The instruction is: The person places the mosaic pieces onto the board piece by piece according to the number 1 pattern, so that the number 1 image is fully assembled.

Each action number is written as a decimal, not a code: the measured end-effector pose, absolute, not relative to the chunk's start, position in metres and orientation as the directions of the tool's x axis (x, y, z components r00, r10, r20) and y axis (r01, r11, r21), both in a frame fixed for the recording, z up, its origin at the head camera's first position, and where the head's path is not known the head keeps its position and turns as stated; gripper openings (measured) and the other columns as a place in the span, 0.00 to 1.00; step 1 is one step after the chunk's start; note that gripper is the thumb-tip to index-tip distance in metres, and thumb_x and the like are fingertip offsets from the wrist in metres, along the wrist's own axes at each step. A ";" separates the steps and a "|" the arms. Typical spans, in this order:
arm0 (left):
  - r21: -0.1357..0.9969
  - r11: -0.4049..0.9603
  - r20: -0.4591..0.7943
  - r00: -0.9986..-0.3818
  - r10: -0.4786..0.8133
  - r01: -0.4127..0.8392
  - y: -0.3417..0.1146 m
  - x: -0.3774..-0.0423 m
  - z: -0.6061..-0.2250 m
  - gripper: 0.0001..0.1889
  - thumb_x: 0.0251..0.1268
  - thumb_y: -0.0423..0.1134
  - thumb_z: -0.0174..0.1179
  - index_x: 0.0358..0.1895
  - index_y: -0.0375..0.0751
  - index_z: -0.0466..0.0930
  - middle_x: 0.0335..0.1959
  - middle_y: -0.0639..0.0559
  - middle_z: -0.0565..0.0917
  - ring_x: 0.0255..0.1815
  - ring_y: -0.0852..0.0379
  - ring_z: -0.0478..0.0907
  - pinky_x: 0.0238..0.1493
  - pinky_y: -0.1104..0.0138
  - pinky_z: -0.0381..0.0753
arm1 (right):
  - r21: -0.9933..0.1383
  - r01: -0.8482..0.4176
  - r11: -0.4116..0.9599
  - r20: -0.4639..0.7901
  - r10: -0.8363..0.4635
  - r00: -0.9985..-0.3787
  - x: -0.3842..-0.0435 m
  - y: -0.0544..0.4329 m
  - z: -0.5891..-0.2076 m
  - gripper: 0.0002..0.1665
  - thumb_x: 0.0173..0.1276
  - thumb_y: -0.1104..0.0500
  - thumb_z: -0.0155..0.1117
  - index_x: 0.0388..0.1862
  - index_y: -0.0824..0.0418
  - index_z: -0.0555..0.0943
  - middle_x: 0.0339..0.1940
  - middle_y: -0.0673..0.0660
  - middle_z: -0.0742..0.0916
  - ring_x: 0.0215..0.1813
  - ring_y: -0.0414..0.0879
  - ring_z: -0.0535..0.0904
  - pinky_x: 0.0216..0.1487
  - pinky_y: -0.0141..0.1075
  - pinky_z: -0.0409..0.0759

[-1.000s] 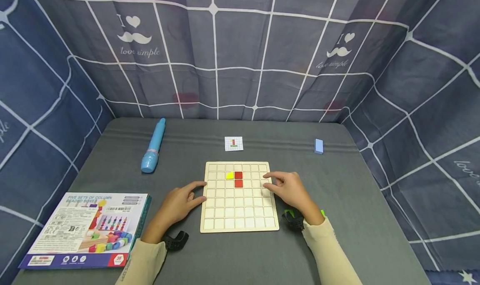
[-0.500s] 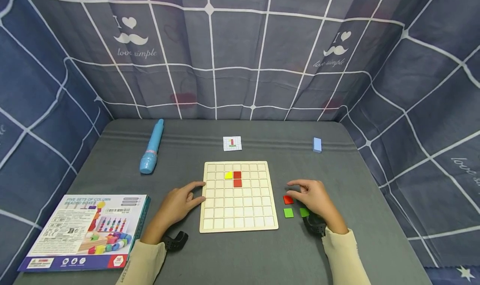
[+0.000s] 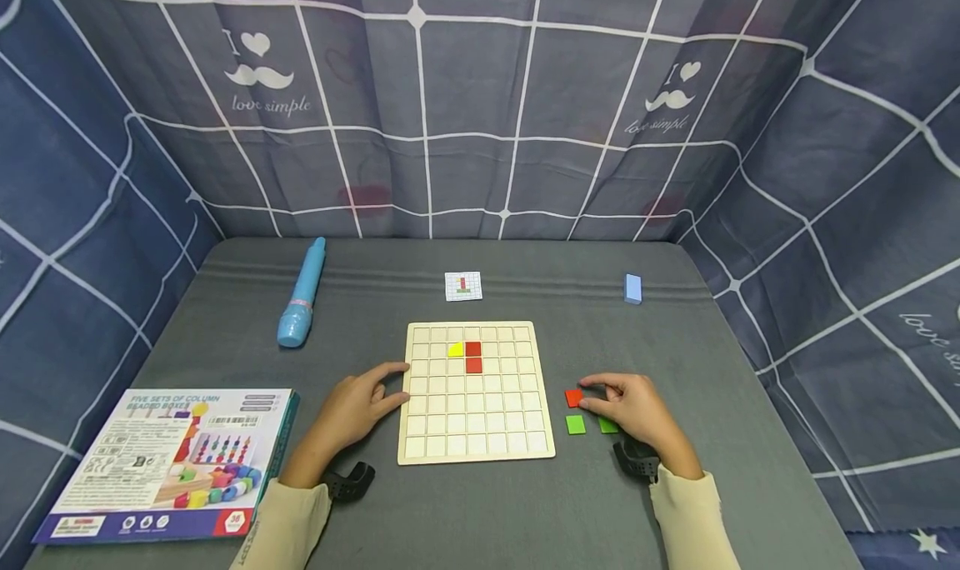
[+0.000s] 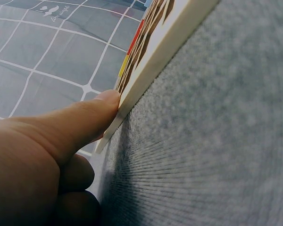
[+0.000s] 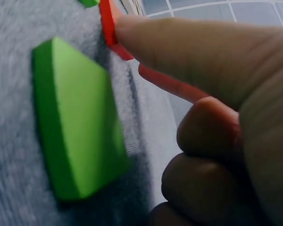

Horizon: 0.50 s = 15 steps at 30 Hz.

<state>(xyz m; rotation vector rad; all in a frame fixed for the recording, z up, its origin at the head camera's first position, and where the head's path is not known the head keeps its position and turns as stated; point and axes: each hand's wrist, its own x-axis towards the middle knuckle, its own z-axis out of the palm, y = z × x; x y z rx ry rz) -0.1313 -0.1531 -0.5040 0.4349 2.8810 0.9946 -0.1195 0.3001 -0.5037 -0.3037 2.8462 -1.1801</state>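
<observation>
Fingers of the right hand (image 3: 635,405) curve around the red tile (image 3: 572,398), just right of the grid board (image 3: 477,407), thumb touching it (from here I cannot tell whether they pinch it). The left hand (image 3: 352,405) rests spread fingers against the board's left edge. I'd close on opposite tile sides and lift straight, clear of the green tiles (image 3: 575,425), also right of the board.
</observation>
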 end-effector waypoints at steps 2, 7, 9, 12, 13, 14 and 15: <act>0.613 0.751 0.033 -0.958 0.286 0.245 -0.153 -0.131 -0.504 0.26 0.68 0.51 0.69 0.67 0.50 0.79 0.13 0.62 0.65 0.12 0.65 0.57 0.18 0.68 0.60 | -0.708 -0.164 0.687 0.030 -0.203 -0.979 -0.120 0.301 -0.505 0.17 0.59 0.50 0.81 0.47 0.50 0.90 0.13 0.40 0.66 0.17 0.34 0.55 0.21 0.30 0.56; 0.616 0.748 0.034 -0.957 0.288 0.247 -0.153 -0.132 -0.503 0.26 0.68 0.50 0.69 0.67 0.50 0.79 0.13 0.62 0.65 0.13 0.65 0.57 0.18 0.68 0.60 | -0.707 -0.160 0.689 0.022 -0.205 -0.978 -0.120 0.302 -0.506 0.16 0.58 0.51 0.82 0.45 0.50 0.90 0.14 0.40 0.66 0.17 0.34 0.56 0.21 0.30 0.57; 0.619 0.746 0.035 -0.958 0.286 0.245 -0.153 -0.132 -0.503 0.26 0.68 0.50 0.69 0.66 0.50 0.79 0.13 0.62 0.65 0.13 0.65 0.57 0.18 0.68 0.60 | -0.703 -0.162 0.693 0.022 -0.206 -0.978 -0.121 0.302 -0.507 0.15 0.57 0.52 0.83 0.43 0.50 0.90 0.14 0.40 0.67 0.17 0.34 0.57 0.21 0.30 0.57; 0.617 0.748 0.037 -0.958 0.285 0.246 -0.154 -0.132 -0.503 0.26 0.68 0.50 0.69 0.66 0.50 0.79 0.13 0.62 0.65 0.12 0.65 0.57 0.18 0.68 0.60 | -0.692 -0.167 0.703 0.023 -0.209 -0.978 -0.121 0.302 -0.507 0.14 0.57 0.53 0.83 0.42 0.49 0.90 0.14 0.40 0.67 0.17 0.34 0.57 0.21 0.30 0.58; 0.616 0.748 0.038 -0.958 0.285 0.247 -0.154 -0.132 -0.503 0.26 0.68 0.50 0.69 0.66 0.50 0.79 0.13 0.62 0.65 0.12 0.65 0.57 0.18 0.68 0.60 | -0.691 -0.167 0.703 0.022 -0.210 -0.977 -0.121 0.302 -0.508 0.14 0.57 0.53 0.83 0.42 0.49 0.90 0.14 0.40 0.67 0.17 0.34 0.57 0.21 0.30 0.58; 0.615 0.748 0.039 -0.957 0.287 0.249 -0.154 -0.132 -0.503 0.26 0.68 0.50 0.69 0.66 0.50 0.79 0.13 0.62 0.65 0.12 0.65 0.57 0.18 0.69 0.60 | -0.691 -0.168 0.703 0.023 -0.211 -0.977 -0.121 0.302 -0.508 0.14 0.57 0.53 0.83 0.42 0.49 0.90 0.14 0.40 0.67 0.17 0.34 0.57 0.21 0.30 0.58; 0.614 0.749 0.039 -0.957 0.288 0.251 -0.154 -0.132 -0.504 0.26 0.68 0.51 0.69 0.66 0.49 0.79 0.13 0.62 0.65 0.13 0.65 0.57 0.18 0.69 0.60 | -0.691 -0.168 0.703 0.022 -0.212 -0.977 -0.121 0.302 -0.508 0.14 0.57 0.53 0.83 0.42 0.49 0.90 0.14 0.40 0.67 0.17 0.34 0.57 0.21 0.30 0.58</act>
